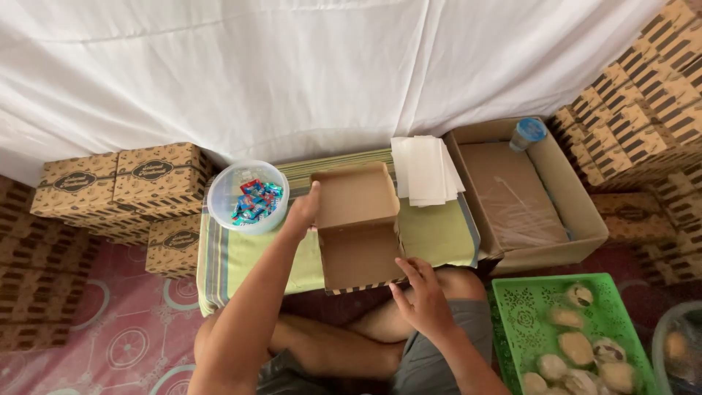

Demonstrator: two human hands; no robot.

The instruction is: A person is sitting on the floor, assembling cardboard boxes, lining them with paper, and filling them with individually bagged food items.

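An open brown cardboard box (358, 249) lies on a low table covered with a green striped cloth (439, 238), its lid folded back and nothing inside. My left hand (303, 211) grips the box's left edge where lid meets base. My right hand (417, 292) rests at the front right corner of the box, fingers curled over its rim. My bare knees show below the table.
A clear round tub of small wrapped sweets (248, 196) stands left of the box. White paper sheets (425, 170) lie behind it. A large carton (578, 212) with a plastic cup sits right; a green basket of round pastries (556, 292) lies lower right. Printed boxes (121, 179) are stacked left and right.
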